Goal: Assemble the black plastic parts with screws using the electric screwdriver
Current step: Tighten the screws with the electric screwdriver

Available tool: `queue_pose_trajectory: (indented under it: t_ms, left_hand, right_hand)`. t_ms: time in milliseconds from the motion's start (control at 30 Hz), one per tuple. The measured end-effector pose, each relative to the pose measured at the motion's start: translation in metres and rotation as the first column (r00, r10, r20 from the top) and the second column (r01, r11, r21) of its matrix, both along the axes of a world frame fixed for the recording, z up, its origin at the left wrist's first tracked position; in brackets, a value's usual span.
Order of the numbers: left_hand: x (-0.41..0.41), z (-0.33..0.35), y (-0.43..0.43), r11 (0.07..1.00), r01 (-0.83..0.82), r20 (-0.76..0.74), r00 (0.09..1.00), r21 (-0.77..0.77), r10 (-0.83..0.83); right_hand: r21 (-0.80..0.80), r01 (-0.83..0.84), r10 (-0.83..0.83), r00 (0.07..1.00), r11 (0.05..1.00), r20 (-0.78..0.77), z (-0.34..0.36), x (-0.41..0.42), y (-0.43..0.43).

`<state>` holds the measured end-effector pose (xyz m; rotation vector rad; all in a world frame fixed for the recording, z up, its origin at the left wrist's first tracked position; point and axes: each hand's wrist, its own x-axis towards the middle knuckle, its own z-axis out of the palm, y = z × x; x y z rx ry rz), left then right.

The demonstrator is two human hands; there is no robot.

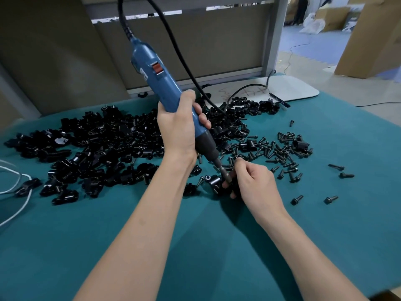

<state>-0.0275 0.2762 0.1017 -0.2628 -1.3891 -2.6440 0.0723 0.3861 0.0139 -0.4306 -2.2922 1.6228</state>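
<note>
My left hand [178,129] grips the blue electric screwdriver [160,83], which tilts down to the right. Its bit [223,172] meets a black plastic part [213,181] lying on the teal table [152,235]. My right hand [253,181] holds that part from the right, fingers curled round it; the screw under the bit is hidden. A large heap of black plastic parts [104,142] spreads over the table's left and middle. A pile of black screws [280,153] lies to the right of the hands.
The screwdriver's black cable [184,59] loops overhead and down to the table's back. A white cord [15,192] lies at the left edge. Loose screws [331,199] are scattered at the right. A white board [288,88] sits at the back, with cardboard boxes [368,40] beyond.
</note>
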Motion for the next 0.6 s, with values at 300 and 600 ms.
queue_pose_trajectory:
  t_ms: [300, 600]
  left_hand:
    - [0.002, -0.013, -0.009, 0.997, -0.072, 0.008, 0.997, -0.008, 0.072]
    - [0.002, -0.03, -0.017, 0.99, -0.138, 0.092, 0.987, 0.027, 0.135]
  right_hand:
    - [0.123, 0.001, 0.006, 0.998, 0.992, -0.057, -0.005, 0.0, -0.002]
    - [0.228, -0.046, 0.072, 0.992, 0.972, -0.104, -0.002, -0.001, -0.004]
